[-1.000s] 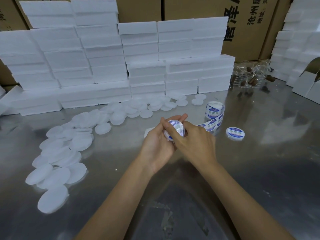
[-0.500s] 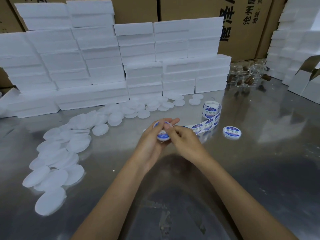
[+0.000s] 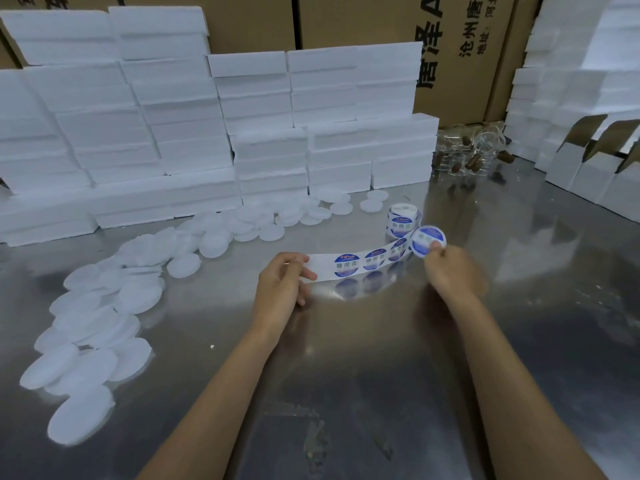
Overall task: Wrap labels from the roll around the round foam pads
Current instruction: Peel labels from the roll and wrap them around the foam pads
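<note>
My left hand pinches the free end of the label strip, which runs flat just above the steel table back to the label roll. Blue round labels sit along the strip. To the right, my right hand pinches a round foam pad with a blue label on its face, held tilted beside the roll. Several bare white foam pads lie in a band across the table's left side and along the back.
Stacks of white foam blocks wall off the back, with cardboard boxes behind. Small glass vials lie at the back right. Open white cartons and more foam stand at the right edge.
My hands have come apart. The right hand carried the labelled pad to the right, near the roll. The left hand let go of the pad and now holds the strip's end, drawn out leftward.
</note>
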The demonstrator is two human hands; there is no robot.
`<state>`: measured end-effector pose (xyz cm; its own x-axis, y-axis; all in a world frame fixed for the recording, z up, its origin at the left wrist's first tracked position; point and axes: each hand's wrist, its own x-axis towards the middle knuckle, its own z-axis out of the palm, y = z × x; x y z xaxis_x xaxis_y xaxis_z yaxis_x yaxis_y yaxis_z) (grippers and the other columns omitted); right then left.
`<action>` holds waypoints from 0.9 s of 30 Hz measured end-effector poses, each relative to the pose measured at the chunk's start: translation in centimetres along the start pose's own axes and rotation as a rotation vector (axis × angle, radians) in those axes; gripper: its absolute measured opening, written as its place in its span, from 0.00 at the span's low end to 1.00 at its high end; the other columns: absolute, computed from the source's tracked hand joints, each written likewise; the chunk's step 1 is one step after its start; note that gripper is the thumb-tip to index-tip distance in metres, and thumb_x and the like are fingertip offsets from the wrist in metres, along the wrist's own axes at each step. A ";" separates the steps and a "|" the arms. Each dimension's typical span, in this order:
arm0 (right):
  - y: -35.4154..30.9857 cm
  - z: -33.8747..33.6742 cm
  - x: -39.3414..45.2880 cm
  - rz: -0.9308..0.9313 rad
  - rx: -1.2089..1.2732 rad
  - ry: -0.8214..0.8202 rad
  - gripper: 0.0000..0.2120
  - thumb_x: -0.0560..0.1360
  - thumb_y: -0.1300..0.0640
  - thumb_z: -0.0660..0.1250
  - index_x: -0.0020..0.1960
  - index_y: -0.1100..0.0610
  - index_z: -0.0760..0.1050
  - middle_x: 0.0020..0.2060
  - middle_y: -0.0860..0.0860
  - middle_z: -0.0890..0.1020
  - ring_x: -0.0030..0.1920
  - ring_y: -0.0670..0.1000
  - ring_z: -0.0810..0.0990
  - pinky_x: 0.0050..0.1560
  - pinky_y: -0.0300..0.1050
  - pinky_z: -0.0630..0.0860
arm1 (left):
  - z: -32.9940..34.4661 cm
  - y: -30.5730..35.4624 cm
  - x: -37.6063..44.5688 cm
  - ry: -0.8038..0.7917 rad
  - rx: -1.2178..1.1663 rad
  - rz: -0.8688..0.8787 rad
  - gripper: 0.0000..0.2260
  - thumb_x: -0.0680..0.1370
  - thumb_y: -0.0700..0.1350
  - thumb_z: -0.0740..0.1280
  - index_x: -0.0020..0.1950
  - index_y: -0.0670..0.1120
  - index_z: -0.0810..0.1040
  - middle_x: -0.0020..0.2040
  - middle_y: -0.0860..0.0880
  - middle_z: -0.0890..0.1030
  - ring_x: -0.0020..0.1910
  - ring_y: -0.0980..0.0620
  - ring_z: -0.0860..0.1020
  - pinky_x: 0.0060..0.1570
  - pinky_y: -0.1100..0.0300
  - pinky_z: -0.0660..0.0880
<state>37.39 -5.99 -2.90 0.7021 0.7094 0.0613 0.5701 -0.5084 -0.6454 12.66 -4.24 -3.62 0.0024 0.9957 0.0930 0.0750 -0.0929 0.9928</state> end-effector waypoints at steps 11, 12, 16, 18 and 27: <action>-0.2 -0.1 0.0 -0.077 -0.104 0.133 0.17 0.78 0.51 0.59 0.49 0.62 0.81 0.48 0.62 0.83 0.51 0.64 0.80 0.47 0.48 0.71 | -0.6 -0.7 0.6 0.043 0.064 0.045 0.10 0.80 0.36 0.59 0.51 0.46 0.79 0.42 0.46 0.83 0.31 0.50 0.74 0.30 0.58 0.69; -0.8 0.2 -0.5 -0.141 -0.085 0.159 0.19 0.78 0.50 0.58 0.45 0.62 0.80 0.43 0.61 0.82 0.47 0.64 0.80 0.45 0.48 0.71 | -0.9 -0.7 0.7 0.076 0.114 0.074 0.10 0.79 0.37 0.60 0.51 0.47 0.79 0.42 0.47 0.83 0.32 0.50 0.74 0.32 0.58 0.70; -3.1 2.1 -3.6 -0.431 -0.050 0.122 0.23 0.80 0.48 0.57 0.31 0.59 0.73 0.27 0.52 0.72 0.36 0.60 0.72 0.38 0.47 0.65 | -4.2 -0.8 2.3 0.330 0.453 0.271 0.10 0.78 0.37 0.62 0.57 0.46 0.78 0.51 0.47 0.80 0.48 0.49 0.77 0.50 0.55 0.73; -3.8 2.9 -4.5 -0.526 -0.052 0.082 0.24 0.81 0.46 0.57 0.30 0.58 0.70 0.27 0.51 0.73 0.34 0.59 0.73 0.36 0.47 0.65 | -7.0 -1.2 3.6 0.407 0.666 0.263 0.15 0.78 0.37 0.62 0.65 0.42 0.74 0.63 0.43 0.76 0.63 0.45 0.72 0.61 0.52 0.69; -3.9 3.9 -4.9 -0.595 0.060 -0.062 0.26 0.80 0.47 0.60 0.27 0.58 0.66 0.22 0.50 0.72 0.29 0.54 0.73 0.31 0.46 0.65 | -10.9 -2.3 5.0 0.479 0.915 0.019 0.08 0.78 0.33 0.61 0.52 0.32 0.78 0.56 0.34 0.79 0.58 0.35 0.75 0.55 0.45 0.72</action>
<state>30.09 -5.60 -3.67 0.2427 0.8917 0.3820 0.8315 0.0117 -0.5555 1.65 0.93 -4.62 -0.3714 0.8690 0.3269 0.8092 0.1303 0.5729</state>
